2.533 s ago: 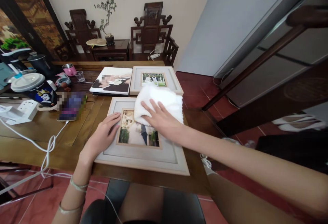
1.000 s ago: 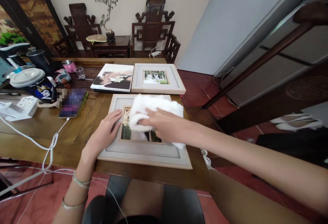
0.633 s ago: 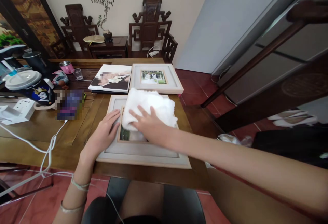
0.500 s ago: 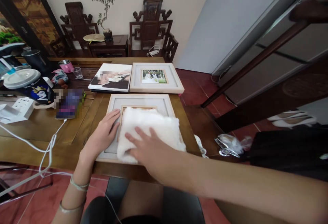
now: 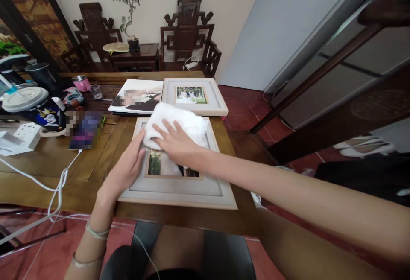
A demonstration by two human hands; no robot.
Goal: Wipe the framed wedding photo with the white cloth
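Observation:
A light wooden picture frame (image 5: 179, 192) lies face up near the table's front edge, a photo (image 5: 163, 164) partly visible inside its pale mat. Spread across a folded white fluffy cloth (image 5: 188, 120), my right hand (image 5: 176, 143) presses it flat over the frame's upper part, its fingers apart. The cloth reaches past the frame's far edge. My left hand (image 5: 130, 160) rests along the frame's left side, fingers stretched out and close to the cloth. Hand and cloth hide part of the photo.
Behind lie a second framed photo (image 5: 194, 108) and a photo-covered book or panel (image 5: 137, 96). To the left are a lidded cup (image 5: 45, 111), a blurred phone (image 5: 85, 130) on a white cable (image 5: 60, 186), a white box (image 5: 27, 137) and a pink mug (image 5: 81, 83).
My right hand and the white cloth have slid away from me to the frame's far side, uncovering the lower photo and mat. My left hand has shifted slightly toward the frame's far end.

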